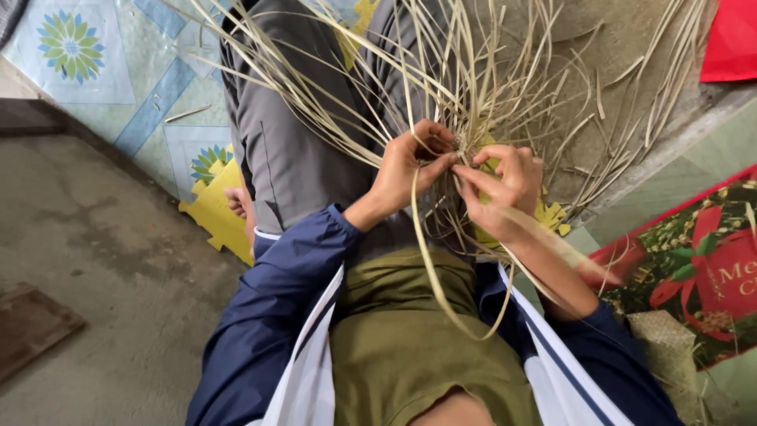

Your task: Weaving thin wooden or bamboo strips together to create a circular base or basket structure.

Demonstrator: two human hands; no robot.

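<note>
A person sits on the floor (95, 237), seen from above, with both hands raised over the lap near the middle of the frame. The left hand (410, 170) is curled, its fingers and thumb pinched around a few pale straw strips (473, 87) at the point where the strips gather. The right hand (505, 189) sits just beside it, to the right, also closed, its fingertips gripping strips at the same knot. The two hands nearly touch there.

From that gathered point the straw strips fan upward and outward across the upper half of the frame, over the grey trousers (292, 150). One long strip loops down from the hands toward the olive shirt (402, 331) and curves back up at the lower centre.

A yellow foam mat (214, 211) lies under the legs at centre left, on a patterned blue and green mat (87, 55) in the upper left. A red festive cloth (694, 268) lies at the right edge.
</note>
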